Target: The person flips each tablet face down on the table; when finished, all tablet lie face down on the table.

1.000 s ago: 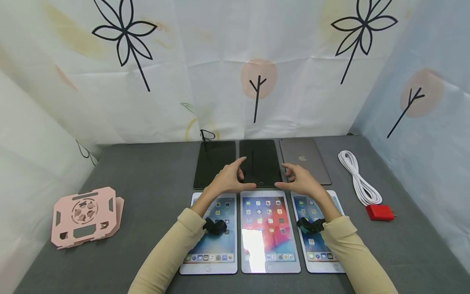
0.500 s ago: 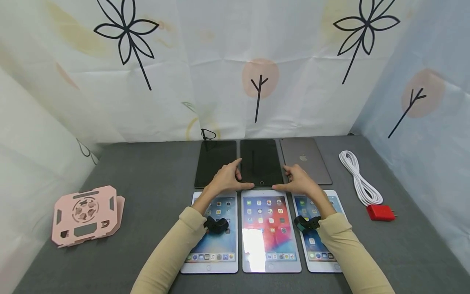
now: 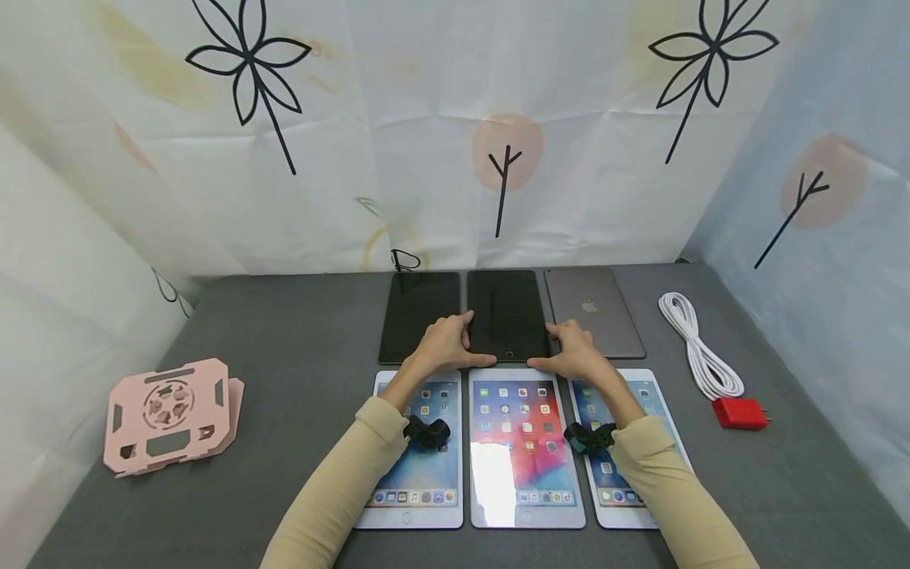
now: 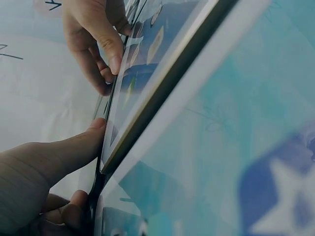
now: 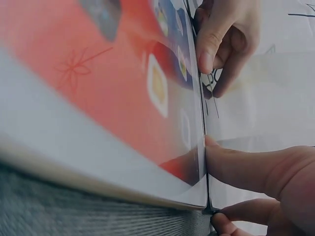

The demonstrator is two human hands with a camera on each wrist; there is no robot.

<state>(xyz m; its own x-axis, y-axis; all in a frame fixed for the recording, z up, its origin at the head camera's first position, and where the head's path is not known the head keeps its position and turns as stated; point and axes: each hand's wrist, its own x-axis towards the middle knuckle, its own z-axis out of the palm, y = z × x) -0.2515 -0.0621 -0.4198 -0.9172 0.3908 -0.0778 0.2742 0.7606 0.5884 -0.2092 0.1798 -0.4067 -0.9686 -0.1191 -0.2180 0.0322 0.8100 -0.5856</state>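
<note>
In the head view, a black tablet lies flat, dark screen up, in the middle of the back row. My left hand holds its near left corner, thumb along the near edge and fingers by the left side. At the near right corner my right hand does the same, thumb on the near edge, fingers curled at the right side. Both wrist views show thumb and fingers at the thin edge. Just in front lies a white tablet with a lit screen. The hands partly cover the corners.
Another dark tablet lies left of the held one; a grey tablet lies back up at right. White tablets lie under the forearms. A white cable, red plug and pink stand flank them.
Both hands have moved in slightly and closed on the black tablet's near corners; the right fingers have curled in. The tablets show no clear movement of their own.
</note>
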